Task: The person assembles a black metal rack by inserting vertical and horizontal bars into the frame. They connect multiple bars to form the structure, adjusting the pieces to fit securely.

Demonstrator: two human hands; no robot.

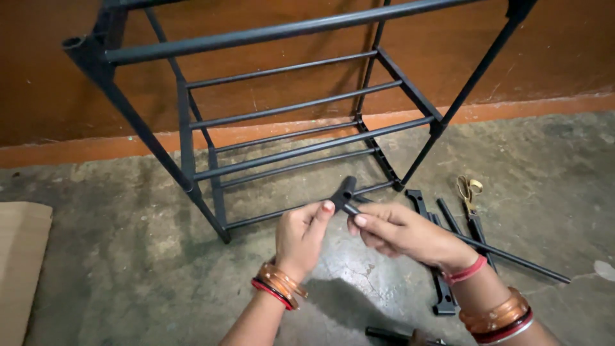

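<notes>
Head view. The left hand (300, 234) grips a black plastic connector (343, 192), thumb and fingertips closed around its lower end, its open socket facing up and away. The right hand (397, 232) is clenched around a thin black rod (512, 258), pinching it close to its near tip, which sits at the side of the connector. The rod's far end trails toward the right edge of the floor (128, 256), passing over loose black frame pieces (442, 291) lying there. Both parts are held above the floor, just in front of the foot of a partly built black rack (288, 122) that stands against the orange wall (51, 77).

Judgement on the joint: it seats best with the rod kept in line with the connector's side socket and the grip held near the tip to stop the long end swinging; the connector wants a firm, steady hold.

Pose: both forearms enter from the bottom edge, wrists bent slightly inward, knuckles up, hands nearly touching. Bangles sit on both wrists.

Elsewhere: gold-handled scissors (468, 191) lie beyond the loose pieces; cardboard (19, 269) lies at the left edge of the floor.
</notes>
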